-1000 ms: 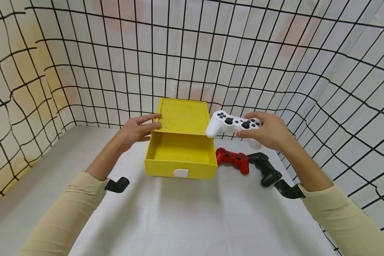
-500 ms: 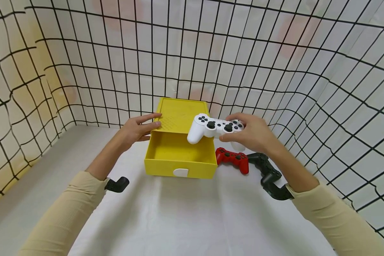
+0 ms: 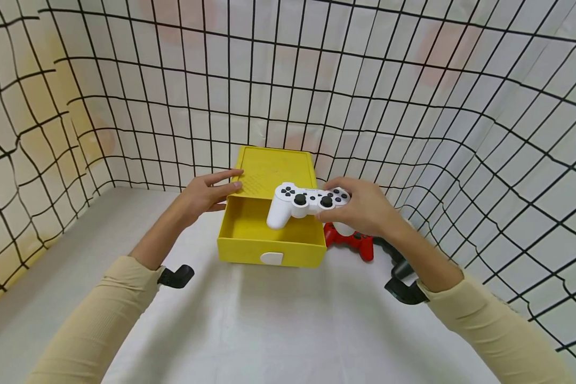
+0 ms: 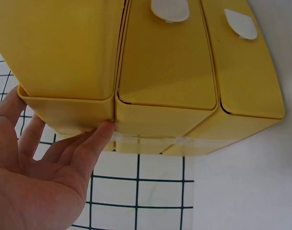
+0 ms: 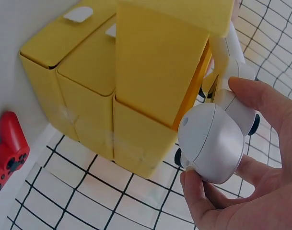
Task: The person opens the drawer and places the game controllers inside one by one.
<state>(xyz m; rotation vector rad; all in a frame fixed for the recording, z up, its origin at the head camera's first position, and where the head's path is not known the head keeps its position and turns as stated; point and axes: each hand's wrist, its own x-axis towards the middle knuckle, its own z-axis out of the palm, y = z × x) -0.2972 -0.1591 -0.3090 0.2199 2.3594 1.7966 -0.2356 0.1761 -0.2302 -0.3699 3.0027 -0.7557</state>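
A yellow drawer unit (image 3: pixel 280 165) stands at the back, its top drawer (image 3: pixel 271 255) pulled out towards me; the part of its inside that shows is bare. My left hand (image 3: pixel 204 194) rests against the unit's left side, fingers fairly straight at the top edge. In the left wrist view, fingertips (image 4: pixel 105 129) touch the yellow casing (image 4: pixel 155 122). My right hand (image 3: pixel 362 208) pinches a white game controller (image 3: pixel 297 202) by its right end, between thumb and fingers. It is held over the right part of the open drawer, its left grip angled down into it.
Right of the unit lie a red game controller (image 3: pixel 360 244) and a black game controller (image 3: pixel 389 250), partly hidden by my right hand and wrist. Two shut drawers with white tabs (image 4: pixel 241 24) sit under the open one. Black grid netting (image 3: pixel 269 80) surrounds the white table (image 3: pixel 278 320).
My right hand has carried the white controller leftward and lower, from beside the drawer unit to over the open drawer. My left hand has stayed on the unit.
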